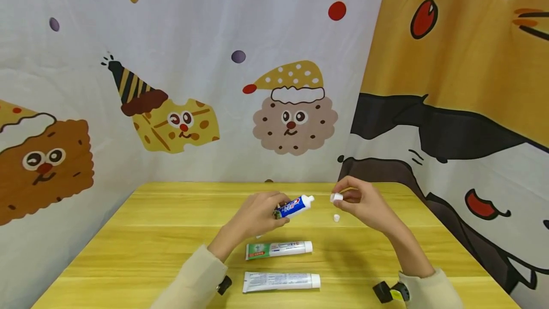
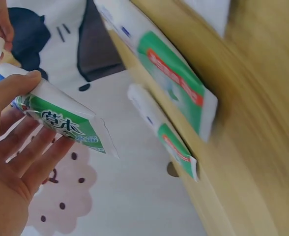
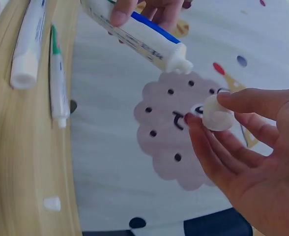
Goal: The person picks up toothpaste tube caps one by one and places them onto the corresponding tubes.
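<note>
My left hand grips a blue, white and green toothpaste tube, its bare nozzle pointing right. In the left wrist view the thumb presses on the tube's upper side, with the fingers beneath. My right hand pinches a white cap between thumb and fingers, a short gap away from that nozzle. Below the right hand a smaller white cap stands on the table. Nearer to me lie a green-and-white toothpaste tube and a white printed tube, both capped.
Another slim tube with a bare narrow nozzle lies on the table, mostly hidden behind my left hand in the head view. The yellow wooden table ends at a cartoon-printed curtain at the back.
</note>
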Available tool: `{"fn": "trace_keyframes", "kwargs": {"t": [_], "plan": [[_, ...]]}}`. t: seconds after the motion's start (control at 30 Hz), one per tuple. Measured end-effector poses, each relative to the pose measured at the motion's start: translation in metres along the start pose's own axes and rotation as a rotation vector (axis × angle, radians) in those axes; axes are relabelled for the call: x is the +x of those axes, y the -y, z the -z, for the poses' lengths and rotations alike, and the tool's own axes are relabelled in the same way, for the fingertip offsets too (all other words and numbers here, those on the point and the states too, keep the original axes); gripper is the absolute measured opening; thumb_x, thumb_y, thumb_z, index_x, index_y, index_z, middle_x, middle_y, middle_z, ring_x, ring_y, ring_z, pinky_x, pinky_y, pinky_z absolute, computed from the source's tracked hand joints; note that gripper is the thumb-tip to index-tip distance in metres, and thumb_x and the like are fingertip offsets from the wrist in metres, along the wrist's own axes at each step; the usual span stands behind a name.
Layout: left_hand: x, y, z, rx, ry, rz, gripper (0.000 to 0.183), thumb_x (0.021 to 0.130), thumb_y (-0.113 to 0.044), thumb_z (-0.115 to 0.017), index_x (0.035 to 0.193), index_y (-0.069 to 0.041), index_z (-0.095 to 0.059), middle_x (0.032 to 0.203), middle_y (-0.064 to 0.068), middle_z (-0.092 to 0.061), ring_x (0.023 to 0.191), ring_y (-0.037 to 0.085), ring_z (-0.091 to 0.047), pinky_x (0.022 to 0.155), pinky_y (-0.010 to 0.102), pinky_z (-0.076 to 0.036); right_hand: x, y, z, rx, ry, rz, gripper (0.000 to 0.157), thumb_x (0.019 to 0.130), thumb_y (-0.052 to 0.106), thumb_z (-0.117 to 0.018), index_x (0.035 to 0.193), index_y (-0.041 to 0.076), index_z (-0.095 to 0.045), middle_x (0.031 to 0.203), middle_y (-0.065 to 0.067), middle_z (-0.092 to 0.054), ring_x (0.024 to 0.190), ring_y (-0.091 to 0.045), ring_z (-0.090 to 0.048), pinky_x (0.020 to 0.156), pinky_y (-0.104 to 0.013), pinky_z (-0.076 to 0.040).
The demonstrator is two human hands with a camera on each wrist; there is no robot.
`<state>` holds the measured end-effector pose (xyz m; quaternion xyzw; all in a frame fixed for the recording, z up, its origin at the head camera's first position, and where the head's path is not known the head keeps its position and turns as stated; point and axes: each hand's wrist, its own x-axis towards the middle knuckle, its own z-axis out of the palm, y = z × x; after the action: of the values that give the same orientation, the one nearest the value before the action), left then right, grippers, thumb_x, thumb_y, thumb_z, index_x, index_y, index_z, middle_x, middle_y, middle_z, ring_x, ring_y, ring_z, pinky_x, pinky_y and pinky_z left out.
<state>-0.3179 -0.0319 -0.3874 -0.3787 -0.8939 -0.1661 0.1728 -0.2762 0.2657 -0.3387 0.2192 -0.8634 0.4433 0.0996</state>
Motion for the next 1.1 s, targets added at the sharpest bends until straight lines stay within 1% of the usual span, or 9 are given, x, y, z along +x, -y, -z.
{"fn": "trace_keyframes", "kwargs": {"t": [0.17, 0.27, 0.33, 0.53, 0.6, 0.67, 0.77, 0.93, 1.1], "plan": [[-0.011, -0.010, 0.004, -0.051, -0.132, -0.041, 0.040, 0.086, -0.032, -0.084, 0.120, -0.016, -0.071, 0.107, -0.004, -0.076, 0.084, 0.006, -0.069, 0.070, 0.019, -0.053, -0.003, 0.015, -0.001, -0.042, -0.103, 0.051, 0.011, 0.091, 0.013, -0.078, 0.100, 0.013, -0.071, 0.104, -0.006, -0.073, 0.093, -0.011, -0.067, 0.079, -0.026, -0.057], [-0.017, -0.014, 0.004, -0.081, -0.202, -0.065, 0.041, 0.083, -0.031, -0.087, 0.118, -0.015, -0.071, 0.108, -0.003, -0.077, 0.083, 0.006, -0.071, 0.067, 0.015, -0.052, -0.004, 0.019, -0.003, -0.011, -0.109, 0.056, 0.013, 0.091, 0.014, -0.079, 0.101, 0.013, -0.071, 0.101, -0.005, -0.074, 0.089, -0.012, -0.068, 0.078, -0.026, -0.058], [-0.020, -0.016, 0.005, -0.101, -0.223, -0.067, 0.042, 0.082, -0.030, -0.088, 0.118, -0.015, -0.072, 0.110, -0.002, -0.077, 0.083, 0.006, -0.072, 0.067, 0.014, -0.052, -0.003, 0.020, -0.006, 0.026, -0.096, 0.080, 0.015, 0.091, 0.012, -0.078, 0.105, 0.011, -0.071, 0.101, -0.007, -0.074, 0.089, -0.012, -0.070, 0.078, -0.025, -0.059], [-0.022, -0.021, 0.011, -0.083, -0.217, -0.075, 0.043, 0.082, -0.029, -0.088, 0.119, -0.014, -0.072, 0.110, -0.001, -0.077, 0.082, 0.006, -0.072, 0.064, 0.010, -0.050, -0.003, 0.021, -0.012, 0.141, -0.042, 0.206, 0.028, 0.095, 0.000, -0.070, 0.123, 0.002, -0.070, 0.114, -0.002, -0.072, 0.098, -0.009, -0.072, 0.087, -0.020, -0.058], [-0.021, -0.022, 0.014, -0.074, -0.218, -0.082, 0.043, 0.083, -0.029, -0.087, 0.120, -0.013, -0.071, 0.109, -0.001, -0.077, 0.081, 0.006, -0.072, 0.064, 0.010, -0.049, -0.004, 0.022, -0.013, 0.156, -0.031, 0.231, 0.029, 0.095, -0.002, -0.069, 0.124, 0.001, -0.070, 0.117, 0.002, -0.071, 0.103, -0.007, -0.072, 0.092, -0.020, -0.057], [-0.020, -0.023, 0.016, -0.071, -0.217, -0.086, 0.043, 0.083, -0.029, -0.087, 0.120, -0.013, -0.071, 0.108, 0.000, -0.077, 0.080, 0.006, -0.071, 0.064, 0.010, -0.049, -0.004, 0.023, -0.014, 0.167, -0.027, 0.246, 0.027, 0.096, -0.002, -0.068, 0.122, 0.000, -0.070, 0.116, 0.002, -0.070, 0.104, -0.008, -0.072, 0.092, -0.021, -0.057], [-0.021, -0.024, 0.017, -0.054, -0.208, -0.092, 0.043, 0.083, -0.029, -0.087, 0.120, -0.013, -0.071, 0.109, 0.000, -0.077, 0.079, 0.006, -0.071, 0.064, 0.010, -0.049, -0.003, 0.024, -0.017, 0.173, -0.036, 0.242, 0.023, 0.095, -0.001, -0.069, 0.118, 0.002, -0.072, 0.110, -0.004, -0.072, 0.099, -0.010, -0.073, 0.087, -0.023, -0.060], [-0.022, -0.025, 0.018, -0.031, -0.190, -0.091, 0.043, 0.083, -0.030, -0.087, 0.121, -0.014, -0.071, 0.109, -0.001, -0.077, 0.078, 0.006, -0.071, 0.064, 0.010, -0.049, -0.003, 0.025, -0.020, 0.151, -0.025, 0.239, 0.022, 0.093, -0.001, -0.072, 0.114, 0.005, -0.072, 0.099, -0.011, -0.073, 0.082, -0.013, -0.071, 0.067, -0.026, -0.059], [-0.023, -0.026, 0.018, -0.021, -0.182, -0.085, 0.043, 0.084, -0.031, -0.086, 0.121, -0.015, -0.071, 0.109, -0.002, -0.077, 0.078, 0.006, -0.071, 0.065, 0.012, -0.050, -0.003, 0.025, -0.021, 0.106, 0.013, 0.276, 0.025, 0.092, -0.001, -0.072, 0.116, 0.008, -0.072, 0.110, -0.011, -0.071, 0.088, -0.013, -0.071, 0.075, -0.028, -0.060]]}}
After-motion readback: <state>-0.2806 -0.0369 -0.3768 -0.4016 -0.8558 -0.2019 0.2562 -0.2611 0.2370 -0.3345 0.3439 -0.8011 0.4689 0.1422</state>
